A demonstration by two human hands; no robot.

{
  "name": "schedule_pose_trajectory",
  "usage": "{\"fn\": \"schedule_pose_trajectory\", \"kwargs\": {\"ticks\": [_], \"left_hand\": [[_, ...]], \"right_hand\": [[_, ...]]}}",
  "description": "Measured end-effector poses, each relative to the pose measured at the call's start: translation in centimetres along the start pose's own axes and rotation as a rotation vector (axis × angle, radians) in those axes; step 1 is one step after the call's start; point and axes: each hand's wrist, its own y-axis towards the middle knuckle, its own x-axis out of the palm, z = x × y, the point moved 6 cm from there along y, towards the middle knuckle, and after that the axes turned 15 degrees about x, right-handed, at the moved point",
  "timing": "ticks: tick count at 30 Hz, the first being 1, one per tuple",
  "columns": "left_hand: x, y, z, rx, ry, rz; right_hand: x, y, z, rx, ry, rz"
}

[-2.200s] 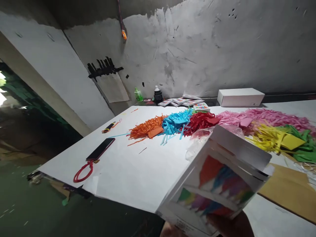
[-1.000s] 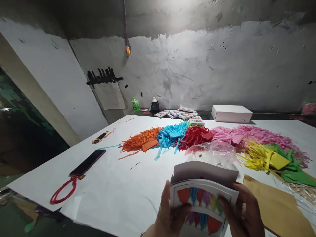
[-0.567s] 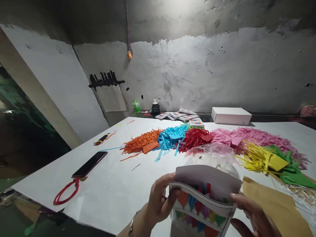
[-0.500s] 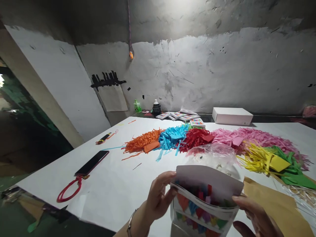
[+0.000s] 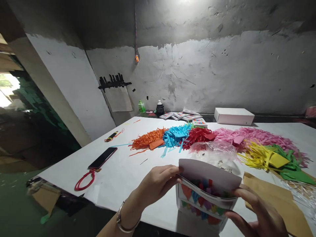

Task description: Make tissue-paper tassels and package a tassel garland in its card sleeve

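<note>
A white box [image 5: 201, 205] printed with colourful pennants stands near the table's front edge, its pale flap [image 5: 208, 176] raised at the back. Bits of coloured paper show inside its open top. My left hand [image 5: 161, 181] pinches the upper left corner between thumb and fingers. On the opposite side, my right hand [image 5: 256, 209] grips the upper right edge, its index finger by the flap and its thumb at the front. Just behind the box lies a clear plastic bag [image 5: 213, 151] with small whitish things in it.
Heaps of orange [image 5: 145, 139], blue [image 5: 176, 134], red [image 5: 197, 136], pink [image 5: 264, 138], yellow [image 5: 258, 156] and green paper strips [image 5: 293, 169] stretch across the table. A phone [image 5: 102, 158] lies left, brown paper [image 5: 274, 194] right. Flat printed packs [image 5: 181, 115] and a white carton [image 5: 234, 116] are behind.
My view has swung slightly left, so the table things sit further right in it. The box appears a bit higher and more of its lower front shows. Both hands keep their hold.
</note>
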Motion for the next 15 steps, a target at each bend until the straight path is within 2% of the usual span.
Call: {"fn": "schedule_pose_trajectory", "kwargs": {"ticks": [2,5,10,12,15], "left_hand": [[-0.2,0.1,0.1,0.011,0.011,-0.024],[-0.3,0.2,0.0,0.013,-0.123,-0.032],[0.0,0.2,-0.3,-0.055,-0.331,0.036],[0.2,0.1,-0.1,-0.064,-0.352,0.068],[0.5,-0.1,0.2,-0.079,-0.349,0.094]], "right_hand": [[0.0,-0.1,0.0,0.011,0.000,-0.001],[-0.1,-0.1,0.7,-0.003,-0.005,-0.002],[-0.1,0.0,1.9,-0.131,-0.027,-0.048],[-0.1,-0.1,2.1,-0.075,0.026,-0.042],[-0.2,-0.4,1.7,0.104,0.160,0.027]]}}
